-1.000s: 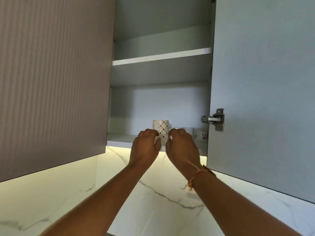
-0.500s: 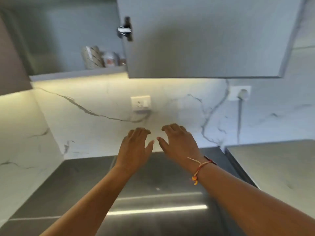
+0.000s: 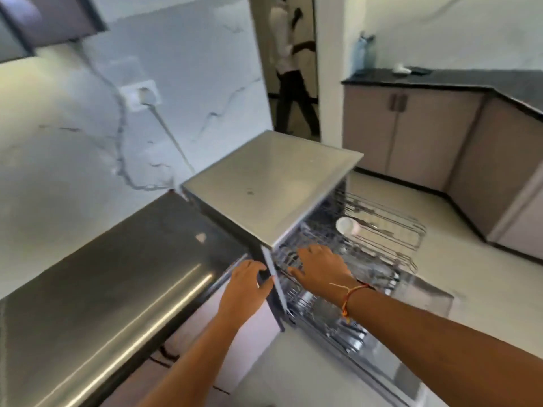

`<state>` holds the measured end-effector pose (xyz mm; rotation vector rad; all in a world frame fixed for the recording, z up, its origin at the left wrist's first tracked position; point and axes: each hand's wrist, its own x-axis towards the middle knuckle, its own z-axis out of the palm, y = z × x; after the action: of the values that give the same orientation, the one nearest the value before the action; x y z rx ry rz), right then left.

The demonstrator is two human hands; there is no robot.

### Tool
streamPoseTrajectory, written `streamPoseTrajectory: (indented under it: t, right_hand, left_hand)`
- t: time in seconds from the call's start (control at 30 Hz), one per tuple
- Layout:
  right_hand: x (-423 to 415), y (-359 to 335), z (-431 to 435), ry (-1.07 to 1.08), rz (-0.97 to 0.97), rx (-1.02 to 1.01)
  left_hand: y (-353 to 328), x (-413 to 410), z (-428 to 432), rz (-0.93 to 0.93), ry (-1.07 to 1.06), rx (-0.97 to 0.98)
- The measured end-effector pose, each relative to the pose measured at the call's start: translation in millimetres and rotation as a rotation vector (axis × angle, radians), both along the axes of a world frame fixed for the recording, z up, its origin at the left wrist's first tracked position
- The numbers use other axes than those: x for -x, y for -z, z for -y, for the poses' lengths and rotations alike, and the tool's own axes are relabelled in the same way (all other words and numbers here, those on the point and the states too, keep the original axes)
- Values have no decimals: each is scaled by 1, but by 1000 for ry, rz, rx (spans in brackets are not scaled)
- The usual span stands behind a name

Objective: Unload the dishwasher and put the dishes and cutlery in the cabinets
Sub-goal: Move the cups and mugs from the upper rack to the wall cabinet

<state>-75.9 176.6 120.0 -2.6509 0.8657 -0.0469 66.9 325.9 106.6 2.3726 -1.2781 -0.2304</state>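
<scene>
Grey metal makes up the flat top of the dishwasher [image 3: 270, 186], which stands at the right end of a dark, glossy counter [image 3: 102, 274]. Its door [image 3: 426, 301] lies folded down toward the right, and both wire racks are drawn out over it. The upper rack [image 3: 385, 230] carries a white cup [image 3: 348, 225] with a long piece of cutlery just beside it. The lower rack [image 3: 329, 321] holds shiny dishes too blurred to name.

The left hand [image 3: 245, 284] hangs at the machine's near front corner, fingers loose and grasping nothing; whether it touches the edge cannot be told. The right hand [image 3: 321, 268], with a thread bracelet [image 3: 349, 295] on its wrist, is spread flat over the near end of the upper rack, released and empty.

On the marble wall to the left, a white socket [image 3: 141, 95] has a cable running down from it, and a wall cabinet [image 3: 53, 19] shows at the far left. Farther off, a person [image 3: 291, 69] stands in a doorway. To the right, taupe base cabinets [image 3: 411, 136] bear a black worktop with a clear water bottle [image 3: 363, 54]. Motion blur leaves any lettering unreadable.
</scene>
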Motion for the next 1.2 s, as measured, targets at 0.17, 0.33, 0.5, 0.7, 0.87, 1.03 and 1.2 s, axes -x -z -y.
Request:
streamPoseTrajectory:
  t: [0.17, 0.33, 0.5, 0.7, 0.87, 1.03, 1.2]
  right_hand:
    - [84, 35, 35, 184, -46, -97]
    - [117, 56, 61, 336, -35, -160]
    - [118, 74, 98, 414, -36, -204]
    - [89, 104, 161, 490, -76, -259]
    - [53, 137, 223, 534, -159, -325]
    - [28, 170, 270, 577, -188, -385]
    - [17, 198, 298, 591, -209, -408]
  left_hand:
    - [36, 64, 47, -119, 133, -144]
    - [49, 80, 100, -126, 239, -228]
    - [73, 79, 165, -195, 274, -258]
    - [121, 55, 269, -269, 229, -290]
    - [175, 27, 363, -338, 165, -324]
    - [236, 2, 441, -348, 41, -372]
    - [277, -17, 490, -364, -93, -399]
